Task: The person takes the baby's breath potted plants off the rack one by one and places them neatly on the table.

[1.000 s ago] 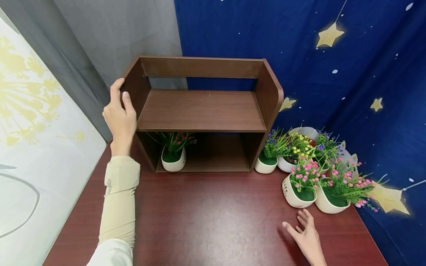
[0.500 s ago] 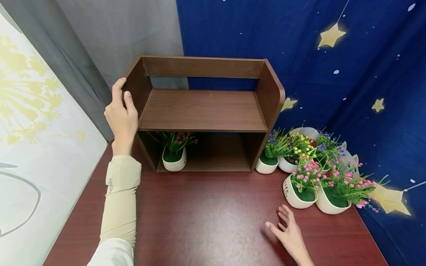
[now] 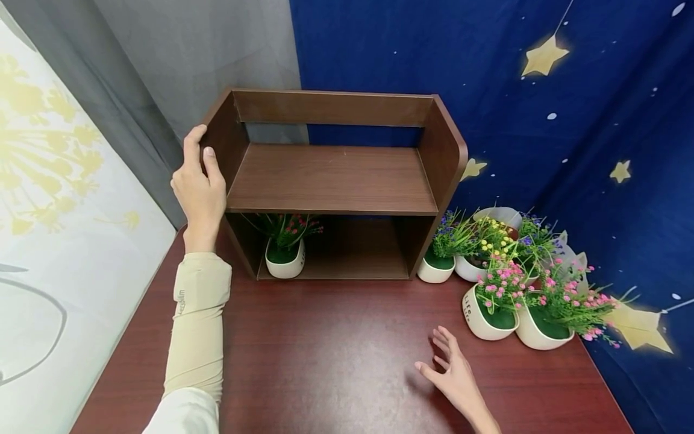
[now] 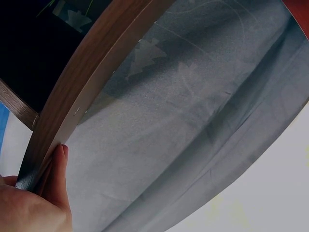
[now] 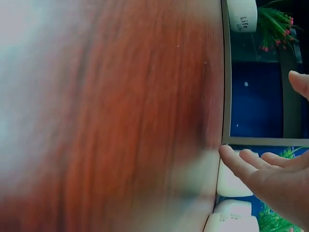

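Observation:
A brown two-tier wooden shelf stands at the back of the table. My left hand grips its left side panel, thumb on one face and fingers on the other; the left wrist view shows the panel between them. Inside the lower tier, at the left, is a white pot of red flowers, its top partly hidden by the board above. My right hand hovers over the table with nothing in it, fingers spread and slightly bent. Nearest to it is a white "Life" pot of pink flowers.
Several more potted flowers crowd the table's right side, among them another pink-flowered pot near the edge and a blue-flowered pot beside the shelf. A blue star curtain hangs behind, and a white patterned panel borders the left.
My right hand has moved left and slightly away from me, from in front of the pink-flowered pots toward the middle of the table. The left hand keeps its grip on the shelf.

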Demonstrator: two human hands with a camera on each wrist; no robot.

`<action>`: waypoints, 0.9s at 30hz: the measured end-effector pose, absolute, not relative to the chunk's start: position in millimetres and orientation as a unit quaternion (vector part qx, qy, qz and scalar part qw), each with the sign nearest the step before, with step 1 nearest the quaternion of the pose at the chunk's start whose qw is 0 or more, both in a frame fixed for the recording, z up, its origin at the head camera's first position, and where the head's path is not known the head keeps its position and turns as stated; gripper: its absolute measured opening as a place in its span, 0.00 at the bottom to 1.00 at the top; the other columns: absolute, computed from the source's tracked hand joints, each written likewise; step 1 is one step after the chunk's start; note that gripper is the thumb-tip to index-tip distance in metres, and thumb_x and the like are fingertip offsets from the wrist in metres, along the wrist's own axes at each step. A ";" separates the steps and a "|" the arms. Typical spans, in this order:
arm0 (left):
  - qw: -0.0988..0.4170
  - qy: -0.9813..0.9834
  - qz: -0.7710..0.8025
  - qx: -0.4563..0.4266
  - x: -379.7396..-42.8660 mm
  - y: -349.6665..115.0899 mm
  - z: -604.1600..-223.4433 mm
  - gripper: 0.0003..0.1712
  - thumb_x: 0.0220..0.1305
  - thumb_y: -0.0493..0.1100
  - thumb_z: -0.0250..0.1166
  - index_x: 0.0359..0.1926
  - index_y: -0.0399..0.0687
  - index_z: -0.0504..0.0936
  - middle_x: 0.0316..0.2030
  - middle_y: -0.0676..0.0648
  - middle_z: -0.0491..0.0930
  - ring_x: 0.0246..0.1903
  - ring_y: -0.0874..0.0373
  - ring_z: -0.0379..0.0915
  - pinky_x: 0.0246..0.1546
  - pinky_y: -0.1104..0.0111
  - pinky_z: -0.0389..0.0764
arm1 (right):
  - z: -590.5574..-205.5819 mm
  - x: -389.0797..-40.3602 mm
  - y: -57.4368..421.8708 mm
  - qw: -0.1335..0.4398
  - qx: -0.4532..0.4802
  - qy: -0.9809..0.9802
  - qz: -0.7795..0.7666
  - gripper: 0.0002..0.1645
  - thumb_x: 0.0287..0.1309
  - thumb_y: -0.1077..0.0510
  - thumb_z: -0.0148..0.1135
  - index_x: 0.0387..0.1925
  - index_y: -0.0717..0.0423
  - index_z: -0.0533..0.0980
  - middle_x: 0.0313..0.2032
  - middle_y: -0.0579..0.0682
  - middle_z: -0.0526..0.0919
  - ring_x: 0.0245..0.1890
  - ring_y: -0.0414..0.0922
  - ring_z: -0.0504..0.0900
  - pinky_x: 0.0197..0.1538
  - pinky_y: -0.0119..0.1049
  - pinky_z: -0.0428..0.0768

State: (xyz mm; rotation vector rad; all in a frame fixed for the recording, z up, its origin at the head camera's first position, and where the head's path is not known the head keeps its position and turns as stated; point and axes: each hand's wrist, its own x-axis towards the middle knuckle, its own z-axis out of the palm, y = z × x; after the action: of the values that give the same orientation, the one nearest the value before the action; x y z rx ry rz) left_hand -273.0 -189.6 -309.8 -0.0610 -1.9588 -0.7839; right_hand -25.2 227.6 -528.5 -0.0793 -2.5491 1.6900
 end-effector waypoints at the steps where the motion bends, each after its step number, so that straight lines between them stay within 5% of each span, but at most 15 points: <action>1: 0.493 -0.807 -0.324 -0.025 -273.2 -189.6 -309.7 0.21 0.70 0.48 0.45 0.61 0.58 0.71 0.17 0.41 0.66 0.13 0.52 0.50 0.18 0.64 0.51 | -527.4 -25.9 225.8 0.043 -0.019 -0.831 0.555 0.51 0.42 0.60 0.74 0.65 0.64 0.55 0.61 0.66 0.65 0.59 0.61 0.66 0.49 0.48 0.74; 27: 0.500 -0.801 -0.328 -0.024 -274.2 -188.8 -310.3 0.21 0.70 0.48 0.45 0.60 0.57 0.72 0.16 0.41 0.65 0.12 0.51 0.51 0.18 0.63 0.51 | -490.1 -49.2 184.3 0.021 0.021 -0.814 0.580 0.49 0.42 0.68 0.71 0.64 0.68 0.55 0.60 0.71 0.64 0.58 0.65 0.65 0.50 0.54 0.70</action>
State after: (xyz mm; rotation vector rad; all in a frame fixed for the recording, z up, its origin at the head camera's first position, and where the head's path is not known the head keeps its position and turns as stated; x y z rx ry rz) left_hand -274.2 -188.8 -310.3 -0.0568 -1.9368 -0.7941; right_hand -49.2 184.3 -490.1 0.0638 -2.5252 1.7978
